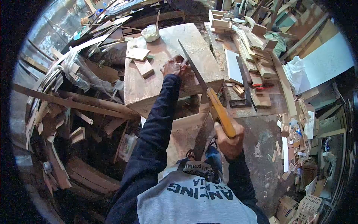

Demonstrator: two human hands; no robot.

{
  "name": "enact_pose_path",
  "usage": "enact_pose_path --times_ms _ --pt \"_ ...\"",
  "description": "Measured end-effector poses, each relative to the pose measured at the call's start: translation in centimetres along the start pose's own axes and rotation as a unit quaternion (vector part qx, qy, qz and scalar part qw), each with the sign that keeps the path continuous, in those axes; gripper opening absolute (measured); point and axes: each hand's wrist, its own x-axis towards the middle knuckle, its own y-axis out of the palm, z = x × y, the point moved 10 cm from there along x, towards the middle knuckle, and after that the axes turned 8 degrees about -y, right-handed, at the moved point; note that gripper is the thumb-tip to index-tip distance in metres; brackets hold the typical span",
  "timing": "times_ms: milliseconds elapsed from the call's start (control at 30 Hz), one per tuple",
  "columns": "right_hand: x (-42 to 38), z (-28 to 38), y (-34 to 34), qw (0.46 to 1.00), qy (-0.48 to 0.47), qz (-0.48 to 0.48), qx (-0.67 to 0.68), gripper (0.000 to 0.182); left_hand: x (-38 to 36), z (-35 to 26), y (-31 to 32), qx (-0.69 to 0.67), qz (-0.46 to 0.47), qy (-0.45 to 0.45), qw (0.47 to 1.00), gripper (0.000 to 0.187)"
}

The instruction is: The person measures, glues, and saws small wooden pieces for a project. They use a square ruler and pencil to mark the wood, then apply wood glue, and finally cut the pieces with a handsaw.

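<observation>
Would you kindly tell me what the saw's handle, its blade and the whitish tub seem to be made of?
Handle: probably wood, yellow-orange, perhaps varnished, given its smooth sheen.
Blade: likely steel, dull grey, judging by its thin, straight form.
Tub: possibly plastic, whitish and uneven-looking, though too small to settle.

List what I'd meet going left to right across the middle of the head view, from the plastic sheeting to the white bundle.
Crumpled clear plastic sheeting, two flat pale wooden pieces, left hand, yellow wooden saw handle, small red-handled tool, crumpled white bundle.
</observation>
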Motion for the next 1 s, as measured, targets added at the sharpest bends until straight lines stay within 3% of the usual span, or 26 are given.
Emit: enact_pose_path --times_ms 33,133,233,333,467,500,567,700,833,900,1000 --pt "-0.5 0.4 -0.3 0.998 -0.007 -0.016 0.054 0.031 0.0 0.3 0.0 0.077 -0.016 -0.027 0.997 0.036" --pt "-3.5 -0.2 -1.8 0.998 0.052 0.014 0.031 0.031 -2.1 -2.2 -2.4 0.008 -0.051 0.009 0.999 0.036" --pt "-3.9 0.5 -2.1 0.999 0.048 0.006 0.008 0.027 -1.6 -1.9 -1.9 0.0 -0.056 0.038 0.998 0.032" --pt "-0.9 0.5 -0.5 0.999 0.032 -0.013 0.023 0.021 -1.2 -0.5 -1.0 -0.021 0.005 -0.04 0.999 0.029" --pt "0.7 -0.2 0.4 1.0 -0.006 -0.016 -0.003 0.016 -1.6 -1.7 -1.7 -0.013 -0.042 0.004 0.999 0.027" --pt "-0.3 0.0 -0.1 0.999 -0.039 -0.016 -0.03 0.016 -1.6 -1.5 -1.6 -0.017 -0.042 0.009 0.999 0.027" --pt "-2.8 -0.6 -1.1 0.998 0.052 -0.023 0.011 0.014 -0.7 -0.6 -0.8 -0.017 -0.056 0.02 0.998 0.027" --pt "-3.7 0.5 -1.5 0.999 0.002 -0.001 -0.045 0.018 1.6 3.5 2.5 0.005 -0.091 0.032 0.995 0.03" --pt "-0.8 -0.5 0.6 1.0 0.025 -0.001 0.009 0.025 -2.4 -2.7 -2.8 -0.011 -0.026 0.014 0.999 0.04" --pt "-0.7 -0.6 0.9 0.999 0.037 -0.009 0.027 0.025 -1.9 -2.2 -2.1 0.022 -0.019 0.014 0.999 0.045" --pt "-1.0 -0.9 0.9 0.999 0.038 -0.016 0.023 0.026 -0.6 -0.2 1.3 0.075 -0.026 0.061 0.995 0.037"
